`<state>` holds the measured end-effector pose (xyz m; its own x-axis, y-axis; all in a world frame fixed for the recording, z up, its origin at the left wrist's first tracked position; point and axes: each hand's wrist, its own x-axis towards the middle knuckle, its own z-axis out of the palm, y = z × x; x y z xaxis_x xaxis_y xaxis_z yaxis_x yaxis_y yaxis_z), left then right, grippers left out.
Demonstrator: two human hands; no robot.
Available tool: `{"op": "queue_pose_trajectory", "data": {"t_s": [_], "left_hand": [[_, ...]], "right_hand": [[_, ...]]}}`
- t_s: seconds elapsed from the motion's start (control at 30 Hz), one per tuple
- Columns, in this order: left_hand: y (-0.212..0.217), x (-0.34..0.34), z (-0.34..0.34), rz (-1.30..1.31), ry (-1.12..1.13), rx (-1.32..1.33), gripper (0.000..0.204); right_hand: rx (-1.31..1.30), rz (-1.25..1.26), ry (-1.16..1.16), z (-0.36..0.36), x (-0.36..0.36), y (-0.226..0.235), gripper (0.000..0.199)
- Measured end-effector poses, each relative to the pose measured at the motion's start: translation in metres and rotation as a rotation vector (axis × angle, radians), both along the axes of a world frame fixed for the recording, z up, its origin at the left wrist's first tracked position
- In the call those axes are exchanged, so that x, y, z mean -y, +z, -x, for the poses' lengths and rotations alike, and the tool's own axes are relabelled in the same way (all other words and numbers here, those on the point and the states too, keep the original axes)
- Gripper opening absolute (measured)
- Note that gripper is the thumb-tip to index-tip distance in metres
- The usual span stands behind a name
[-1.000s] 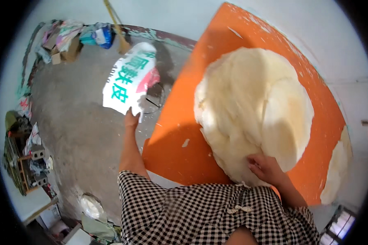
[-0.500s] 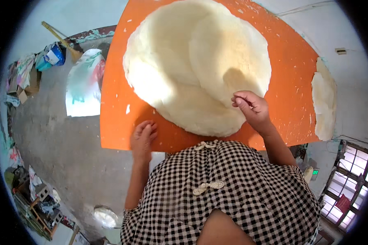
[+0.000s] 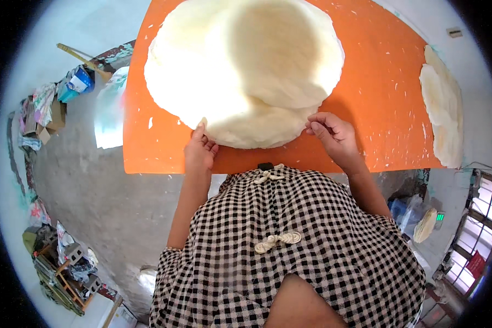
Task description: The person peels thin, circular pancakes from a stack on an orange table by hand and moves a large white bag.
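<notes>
A pile of big, thin, round cream-coloured flatbreads (image 3: 257, 128) lies on an orange tabletop (image 3: 377, 126), partly in bright light and partly in shadow. At its near left rim, my left hand (image 3: 200, 153) pinches the edge, thumb above and fingers curled beneath. My right hand (image 3: 336, 139) is at the near right rim, its thumb and fingers pinched together on the flatbread edge. The upper sheet ends in a curved edge above the lower one, close to my right fingertips.
Another thin flatbread (image 3: 441, 117) lies along the table's right end. Pale crumbs dot the orange surface. On the floor to the left are a white sheet (image 3: 109, 115), a broom (image 3: 85, 59) and boxes with bags (image 3: 46, 112). A barred window (image 3: 478, 224) is at the lower right.
My left hand has risen from the table's front edge to the flatbread rim and grips it. My right hand has moved from over the flatbread to its near right edge.
</notes>
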<state>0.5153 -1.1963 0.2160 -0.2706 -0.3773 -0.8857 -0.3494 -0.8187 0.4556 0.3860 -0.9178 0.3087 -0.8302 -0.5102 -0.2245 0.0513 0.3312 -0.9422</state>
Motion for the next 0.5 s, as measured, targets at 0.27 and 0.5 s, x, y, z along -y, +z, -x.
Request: {"op": "queue_pose_trajectory", "data": {"t_s": [0.27, 0.5], "left_hand": [[-0.020, 0.045, 0.004, 0.202, -0.084, 0.000, 0.027], [-0.040, 0.064, 0.006, 0.044, 0.043, -0.235, 0.034]], "right_hand": [[-0.022, 0.026, -0.008, -0.003, 0.017, -0.002, 0.016], [-0.004, -0.024, -0.062, -0.006, 0.024, -0.007, 0.016]]}}
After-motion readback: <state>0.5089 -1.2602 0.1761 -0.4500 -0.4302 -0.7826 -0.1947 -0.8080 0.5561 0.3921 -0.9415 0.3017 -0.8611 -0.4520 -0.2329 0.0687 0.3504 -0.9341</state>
